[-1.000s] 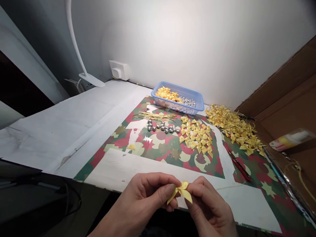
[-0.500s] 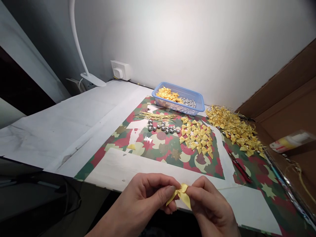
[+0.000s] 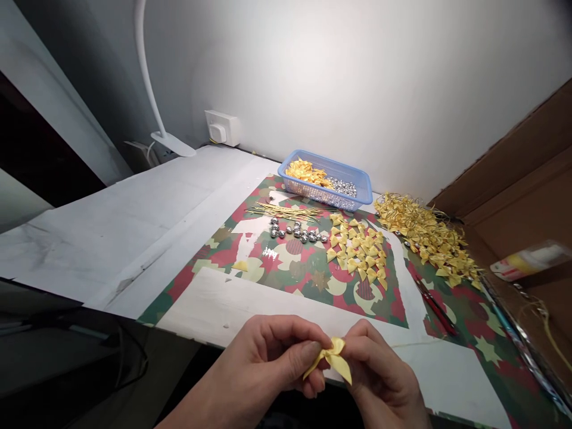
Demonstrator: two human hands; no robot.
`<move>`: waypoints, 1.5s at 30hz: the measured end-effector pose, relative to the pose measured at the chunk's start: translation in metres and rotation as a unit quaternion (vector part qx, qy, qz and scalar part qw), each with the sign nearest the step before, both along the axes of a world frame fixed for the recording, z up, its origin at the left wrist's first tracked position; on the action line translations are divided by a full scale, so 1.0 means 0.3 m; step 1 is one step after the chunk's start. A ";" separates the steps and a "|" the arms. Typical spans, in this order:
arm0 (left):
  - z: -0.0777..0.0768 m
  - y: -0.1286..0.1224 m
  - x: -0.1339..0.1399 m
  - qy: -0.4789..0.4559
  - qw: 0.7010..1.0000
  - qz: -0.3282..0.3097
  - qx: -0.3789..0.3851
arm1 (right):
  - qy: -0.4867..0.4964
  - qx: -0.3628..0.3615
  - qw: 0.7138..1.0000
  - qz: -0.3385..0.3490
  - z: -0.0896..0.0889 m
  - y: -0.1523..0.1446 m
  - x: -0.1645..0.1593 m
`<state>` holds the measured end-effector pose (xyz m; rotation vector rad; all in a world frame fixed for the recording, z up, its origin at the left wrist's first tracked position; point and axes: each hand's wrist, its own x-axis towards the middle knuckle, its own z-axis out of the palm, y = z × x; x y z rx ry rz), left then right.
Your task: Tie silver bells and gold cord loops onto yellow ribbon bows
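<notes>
Between my two hands, just over the table's front edge, is a yellow ribbon bow [image 3: 336, 358] with two pointed tails. My left hand [image 3: 286, 357] pinches its left side between thumb and forefinger. On the other side my right hand [image 3: 379, 369] has its fingers closed at the bow's right edge; its fingertips are partly hidden. A thin pale strand [image 3: 415, 344] runs out to the right from behind my right hand. Beyond the hands, several yellow bows [image 3: 360, 250] lie grouped on the patterned mat, beside silver bells or beads [image 3: 306, 233] and a bundle of gold twist ties [image 3: 286, 211].
A blue basket [image 3: 325, 195] of yellow bows and silver balls stands by the wall. To the right lie a heap of bows with ties [image 3: 429, 238], red-handled scissors [image 3: 438, 310] and a bottle [image 3: 527, 262] against cardboard. A white lamp [image 3: 172, 143] rises at the back left.
Both hands keep hold of the bow, which has turned slightly and sits a little lower and further right. The whole view has shifted slightly; the things on the table stay put.
</notes>
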<state>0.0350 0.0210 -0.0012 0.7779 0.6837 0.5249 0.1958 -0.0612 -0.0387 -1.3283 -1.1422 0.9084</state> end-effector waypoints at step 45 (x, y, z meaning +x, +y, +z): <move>0.014 -0.018 -0.019 0.108 0.987 0.030 0.112 | -0.031 0.016 0.999 0.033 -0.018 0.001 0.003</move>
